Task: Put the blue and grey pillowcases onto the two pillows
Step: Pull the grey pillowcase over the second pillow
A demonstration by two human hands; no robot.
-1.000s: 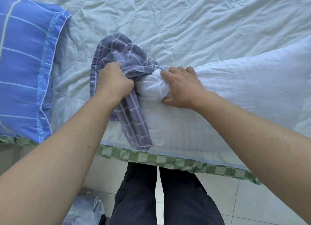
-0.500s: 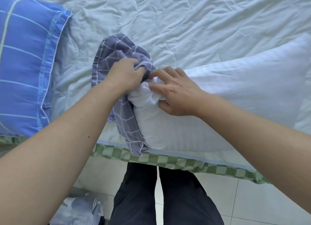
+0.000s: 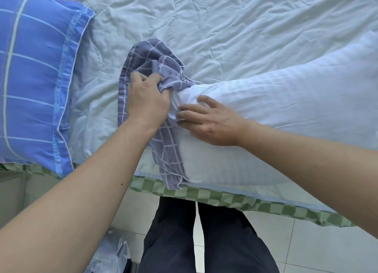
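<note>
from my head view i count two pillows and two pillowcases on the bed — one pillow already dressed in the blue pillowcase [image 3: 34, 84] at the far left, lying near the bed's edge, and one bare white pillow [image 3: 286, 117] stretching from the middle out to the right. the grey pillowcase [image 3: 155, 68] is bunched at the white pillow's left end, its checked cloth trailing down along that end toward the green checked bed edge [image 3: 225, 199]. my left hand [image 3: 147, 101] is closed tight on a fistful of the grey cloth, fingers curled under so the fabric rises just above my knuckles. my right hand [image 3: 208, 121] lies flat and spread on the pillow's corner, fingertips touching the gathered white cloth just beside my left fist — pressing, not gripping. the pale quilt [image 3: 225, 27] lies under everything.
</note>
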